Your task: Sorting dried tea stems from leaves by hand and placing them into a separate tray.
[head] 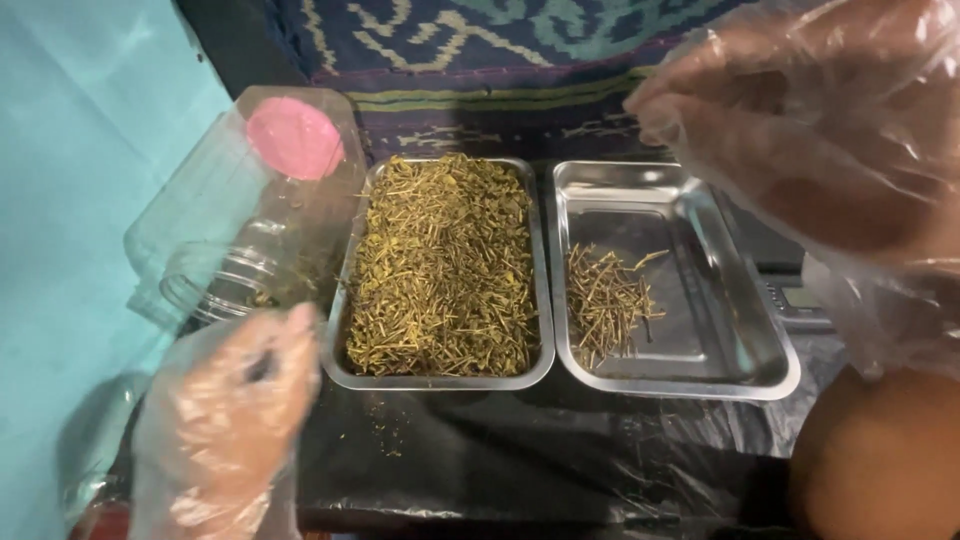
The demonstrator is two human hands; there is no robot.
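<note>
Two steel trays sit side by side on a black surface. The left tray (343,300) is full of dried yellow-green herb bits and stems (440,270). The right tray (720,300) holds only a small heap of thin stems (605,300). My left hand (225,400), in a loose clear plastic glove, hovers at the lower left beside the left tray's near corner, fingers curled with nothing seen in them. My right hand (800,130), also gloved, is raised above the right tray's far right side, fingertips pinched together; I cannot tell if they hold a stem.
A clear plastic jar (240,250) with a pink base lies on its side left of the trays, against a turquoise wall. A patterned cloth (480,50) hangs behind. Herb crumbs (385,425) dot the black surface in front.
</note>
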